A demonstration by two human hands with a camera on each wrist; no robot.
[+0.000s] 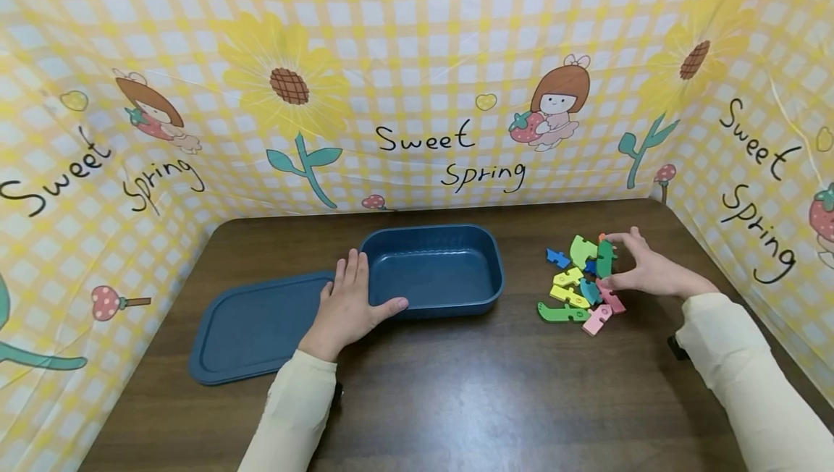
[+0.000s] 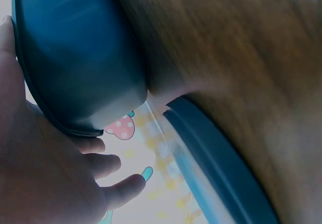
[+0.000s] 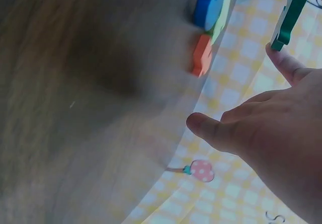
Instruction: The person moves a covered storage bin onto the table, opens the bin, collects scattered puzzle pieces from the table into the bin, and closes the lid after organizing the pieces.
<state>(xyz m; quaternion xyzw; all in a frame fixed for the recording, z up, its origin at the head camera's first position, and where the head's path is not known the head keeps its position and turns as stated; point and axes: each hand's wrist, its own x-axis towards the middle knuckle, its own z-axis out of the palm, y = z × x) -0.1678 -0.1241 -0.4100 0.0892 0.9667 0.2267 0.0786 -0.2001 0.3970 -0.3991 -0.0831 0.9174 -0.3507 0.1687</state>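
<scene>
In the head view, my left hand [image 1: 347, 307] rests against the left end of a dark blue rectangular container [image 1: 433, 308]. Its fingers lie straight, and the thumb reaches along the near rim. My right hand [image 1: 651, 269] pinches a green puzzle piece [image 1: 604, 260] between thumb and fingertip. The right wrist view shows this green piece [image 3: 292, 20] lifted above the table. Beneath and beside that hand lies a loose cluster of puzzle pieces: yellow pieces [image 1: 568, 296], a long green piece [image 1: 562, 313], pink pieces [image 1: 596, 320] and a blue one [image 1: 557, 258].
A flat dark blue lid [image 1: 260, 327] lies on the brown table [image 1: 469, 392], left of the container and partly behind my left hand. Yellow checked cloth [image 1: 417, 81] with printed flowers walls the table at the back and sides.
</scene>
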